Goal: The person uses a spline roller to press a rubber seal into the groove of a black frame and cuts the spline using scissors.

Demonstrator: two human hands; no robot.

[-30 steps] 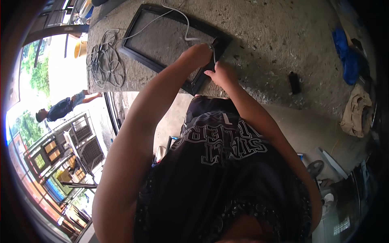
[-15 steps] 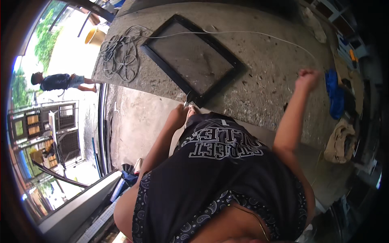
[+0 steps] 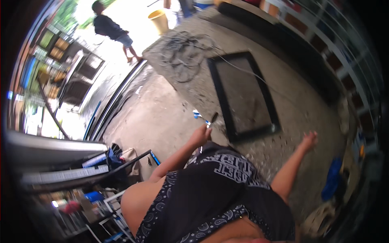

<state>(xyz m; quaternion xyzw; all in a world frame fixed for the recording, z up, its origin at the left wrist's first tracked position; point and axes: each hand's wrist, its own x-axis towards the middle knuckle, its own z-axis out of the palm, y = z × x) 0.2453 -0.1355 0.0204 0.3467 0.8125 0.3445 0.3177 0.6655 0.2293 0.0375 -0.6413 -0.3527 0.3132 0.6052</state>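
A small hand tool with a dark tip [image 3: 214,118] stands up out of my left hand [image 3: 199,135], whose fingers are wrapped round its handle. Its exact kind is too blurred to tell. Beyond it, a black rectangular frame [image 3: 222,95] with a mesh-like panel lies on the worn grey surface [image 3: 190,91]. A thin pale cord [image 3: 243,69] crosses the frame from a tangled heap [image 3: 182,54] and runs faintly toward my right hand [image 3: 310,140]. That hand is raised to the right of the frame, fingers curled and smeared, seemingly pinching the cord.
At the far right lies a blue cloth-like item [image 3: 332,179], with a tan crumpled bag [image 3: 320,220] nearer me. A yellow bucket [image 3: 159,22] stands behind the cord heap. Another person [image 3: 109,27] stands outside at upper left. Shelving [image 3: 340,52] lines the right; cluttered items sit at lower left.
My view has swung, so the frame and cord heap appear farther right and turned. My right hand now appears lower and closer to the frame. The tool stays in my left hand.
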